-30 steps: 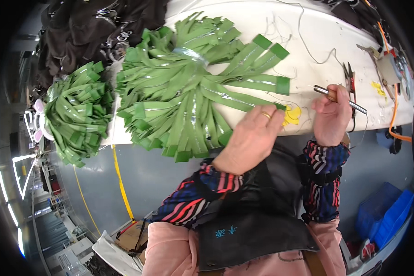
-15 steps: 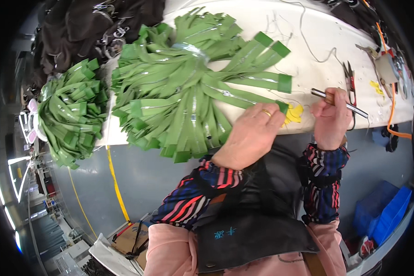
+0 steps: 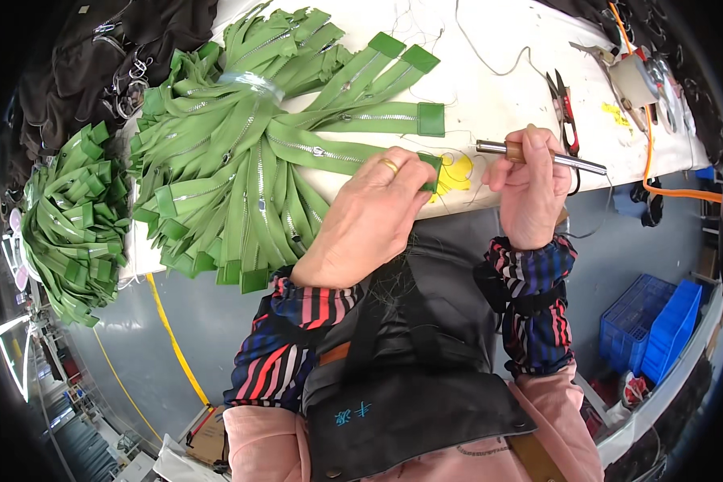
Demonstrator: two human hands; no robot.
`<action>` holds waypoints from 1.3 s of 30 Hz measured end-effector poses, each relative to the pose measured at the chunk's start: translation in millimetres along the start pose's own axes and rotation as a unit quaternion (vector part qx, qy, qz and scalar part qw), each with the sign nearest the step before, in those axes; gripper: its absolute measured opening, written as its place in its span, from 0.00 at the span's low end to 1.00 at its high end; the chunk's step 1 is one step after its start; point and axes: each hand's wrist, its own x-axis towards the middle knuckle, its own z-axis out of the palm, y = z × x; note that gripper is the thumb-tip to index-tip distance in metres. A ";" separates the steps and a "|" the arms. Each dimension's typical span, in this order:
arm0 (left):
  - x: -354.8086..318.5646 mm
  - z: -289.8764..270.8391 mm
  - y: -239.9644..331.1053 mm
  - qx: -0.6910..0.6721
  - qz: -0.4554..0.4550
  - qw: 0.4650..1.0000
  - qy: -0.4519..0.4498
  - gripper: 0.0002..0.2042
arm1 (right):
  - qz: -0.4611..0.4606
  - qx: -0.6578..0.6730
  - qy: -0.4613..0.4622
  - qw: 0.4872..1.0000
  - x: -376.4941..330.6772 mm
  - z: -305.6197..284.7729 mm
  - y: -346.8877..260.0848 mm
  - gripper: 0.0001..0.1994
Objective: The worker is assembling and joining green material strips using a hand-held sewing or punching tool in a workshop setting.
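Observation:
A large bundle of green zippers, tied with a clear band, lies spread on the white table. My left hand is closed on the green-tabbed end of one zipper that reaches out of the bundle toward the table's near edge. Between the fingers of my right hand is a slim silver rod-shaped tool with a brown middle part. Its left end points toward the zipper's tab, a short way off and not touching. Yellow pieces lie beside that tab.
A second heap of green zippers hangs at the left, below dark fabric. Scissors lie beyond my right hand. An orange cable drops over the right edge. Blue crates stand low at the right.
The whole scene has shifted left in the picture as the view turned. Both hands keep their holds on the zipper end and the rod-shaped tool, with little change between them.

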 end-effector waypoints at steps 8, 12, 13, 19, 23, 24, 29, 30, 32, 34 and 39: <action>-0.2 10.2 -5.5 0.054 0.043 0.997 0.035 0.05 | 0.037 -0.098 -0.057 0.993 -7.0 -5.8 -3.1 0.09; 2.4 7.9 -7.6 0.021 0.029 0.999 0.038 0.05 | 0.051 -0.171 -0.066 0.982 -9.4 0.9 -4.3 0.08; 4.3 8.2 -8.4 0.001 0.021 0.999 0.030 0.04 | 0.046 -0.197 -0.068 0.977 -9.1 0.5 -4.0 0.09; 5.5 8.4 -10.1 -0.027 0.012 0.999 0.020 0.04 | 0.054 -0.236 -0.104 0.965 -8.1 1.2 -4.2 0.09; 5.7 7.8 -11.4 -0.029 0.028 0.999 0.018 0.04 | 0.055 -0.242 -0.101 0.963 -9.1 2.1 -4.0 0.09; 5.4 7.7 -11.2 -0.029 0.027 0.999 0.018 0.04 | 0.053 -0.235 -0.104 0.965 -9.0 2.1 -3.4 0.09; 4.9 7.3 -10.6 -0.035 0.017 0.999 0.012 0.04 | 0.050 -0.238 -0.107 0.964 -9.2 4.0 -2.6 0.09; 4.6 7.1 -10.8 -0.035 0.016 0.999 0.012 0.04 | 0.050 -0.238 -0.106 0.964 -9.5 4.6 -2.7 0.09; 4.5 8.4 -12.5 -0.038 0.017 0.999 0.015 0.04 | 0.050 -0.239 -0.104 0.964 -9.6 4.6 -1.8 0.08; 4.4 9.0 -13.0 -0.038 0.016 0.999 0.015 0.04 | 0.037 -0.242 -0.107 0.964 -9.8 4.5 -1.0 0.08; 4.8 8.8 -13.0 -0.037 0.019 0.999 0.016 0.04 | 0.040 -0.250 -0.107 0.961 -9.5 5.3 -1.9 0.08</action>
